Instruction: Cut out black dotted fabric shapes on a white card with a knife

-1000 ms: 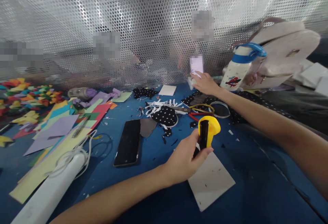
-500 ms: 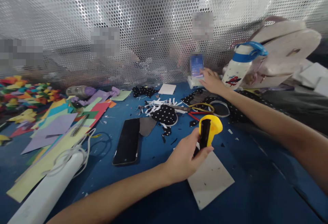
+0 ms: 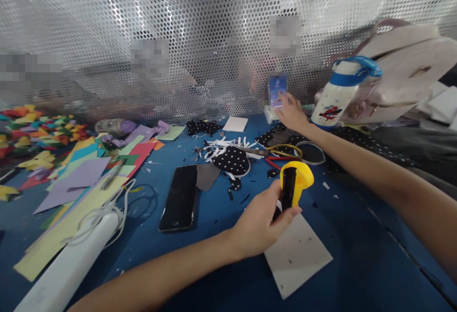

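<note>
My left hand (image 3: 262, 219) is wrapped round a yellow and black object (image 3: 296, 183), held upright over a grey-white square sheet (image 3: 298, 255). Farther off, my right hand (image 3: 291, 112) reaches to a propped-up phone (image 3: 277, 88) with a lit blue screen. Its fingers are apart and hold nothing; a fingertip is at the screen. Between the hands lie gold-handled scissors (image 3: 282, 151), white paper strips (image 3: 228, 145) and black polka-dot fabric (image 3: 232, 160). A dark phone (image 3: 179, 198) lies flat left of my left hand.
Coloured papers (image 3: 76, 183), a white power strip (image 3: 71, 264) with a cable and small folded paper pieces (image 3: 43, 131) cover the left side. A bottle (image 3: 335, 93) and a pale backpack (image 3: 403, 74) stand at the back right, before a perforated metal wall (image 3: 214, 41).
The view has shifted slightly, moving most things a little to the right. My right hand's fingers have moved up onto the lit screen. My left hand keeps its hold.
</note>
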The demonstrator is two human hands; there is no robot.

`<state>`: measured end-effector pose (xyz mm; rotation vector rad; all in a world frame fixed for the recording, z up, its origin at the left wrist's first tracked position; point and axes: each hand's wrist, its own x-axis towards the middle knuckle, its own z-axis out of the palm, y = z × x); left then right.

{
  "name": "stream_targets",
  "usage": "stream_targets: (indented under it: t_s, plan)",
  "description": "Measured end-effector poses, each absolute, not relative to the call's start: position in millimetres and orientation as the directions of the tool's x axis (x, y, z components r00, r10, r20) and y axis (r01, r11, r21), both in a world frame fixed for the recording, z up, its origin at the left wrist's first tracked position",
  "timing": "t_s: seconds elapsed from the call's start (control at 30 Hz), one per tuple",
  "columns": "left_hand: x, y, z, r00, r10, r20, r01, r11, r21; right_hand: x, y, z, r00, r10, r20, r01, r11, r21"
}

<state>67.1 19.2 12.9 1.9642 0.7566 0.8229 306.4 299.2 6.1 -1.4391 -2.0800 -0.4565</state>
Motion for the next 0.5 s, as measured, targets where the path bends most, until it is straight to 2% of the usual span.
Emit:
stream_targets:
  t_s: [0.5]
  plan:
    - [67, 18, 13, 0.615, 0.749, 0.246, 0.198, -0.449, 0.872, 315, 291, -3, -0.293, 0.746, 0.597, 0.918, 0.395, -0.043]
